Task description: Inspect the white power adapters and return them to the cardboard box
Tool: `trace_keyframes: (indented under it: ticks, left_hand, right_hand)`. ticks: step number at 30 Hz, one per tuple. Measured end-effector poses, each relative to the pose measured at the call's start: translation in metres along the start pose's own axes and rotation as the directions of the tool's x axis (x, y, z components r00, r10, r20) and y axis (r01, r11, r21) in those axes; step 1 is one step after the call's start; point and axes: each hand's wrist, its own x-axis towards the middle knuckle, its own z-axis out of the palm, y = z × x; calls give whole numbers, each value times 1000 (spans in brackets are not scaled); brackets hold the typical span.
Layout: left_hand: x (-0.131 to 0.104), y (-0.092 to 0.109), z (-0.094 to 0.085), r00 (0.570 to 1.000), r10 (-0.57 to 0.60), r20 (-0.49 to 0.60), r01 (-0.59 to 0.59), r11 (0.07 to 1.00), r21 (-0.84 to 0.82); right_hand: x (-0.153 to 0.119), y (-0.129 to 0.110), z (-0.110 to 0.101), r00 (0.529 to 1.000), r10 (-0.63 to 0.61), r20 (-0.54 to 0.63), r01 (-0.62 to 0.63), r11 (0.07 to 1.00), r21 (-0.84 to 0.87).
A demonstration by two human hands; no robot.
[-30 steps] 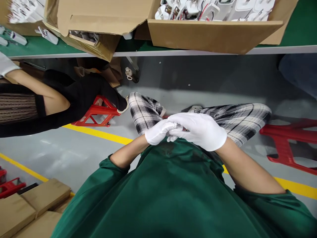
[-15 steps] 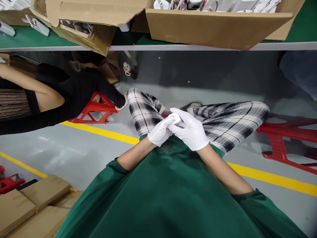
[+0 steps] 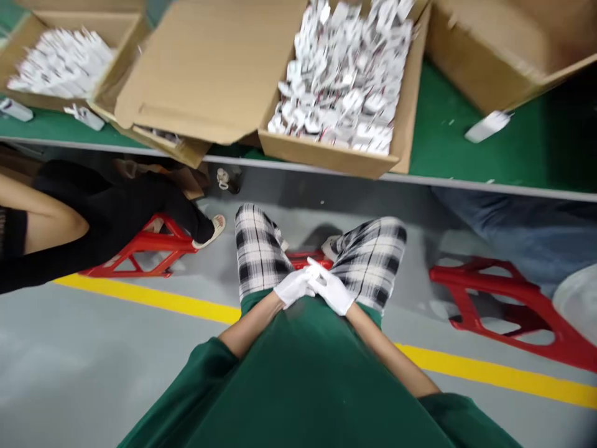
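White-gloved, the left hand (image 3: pixel 293 289) and right hand (image 3: pixel 332 291) are pressed together in the lap, over the plaid trousers (image 3: pixel 368 255), fingers closed around something small; what is held cannot be told through the blur. Held low and close to the body, the work is steadied. At the near edge of the green bench (image 3: pixel 466 143) an open carton (image 3: pixel 336 155) of white parts (image 3: pixel 345 81) is kept within reach.
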Motion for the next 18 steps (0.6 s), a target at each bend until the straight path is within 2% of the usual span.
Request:
trace_keyframes:
  ticks: [5,9,13,15,18]
  left_hand:
    - [8,3,5,994,67,89,-76,992,105]
    - [10,5,11,991,53,120,-69,988,139]
    - [12,-2,8,992,16,125,-38,984,172]
    - [8,-3,4,993,9,118,-35,975,220]
    - [-2,3,1,992,34,118,-68,951,300]
  right_hand:
    - [-4,4,-10,994,-77,-73,70,993,-94]
    - [-14,3,-16,976,-141,-166,116,982,-149]
    - [-17,11,-13,972,-36,-233,22,998,-63]
    - [-16,13,-10,977,5,-213,-10,1000,-22]
    - [-16,5,-8,983,-6,-185,2,1000,-22]
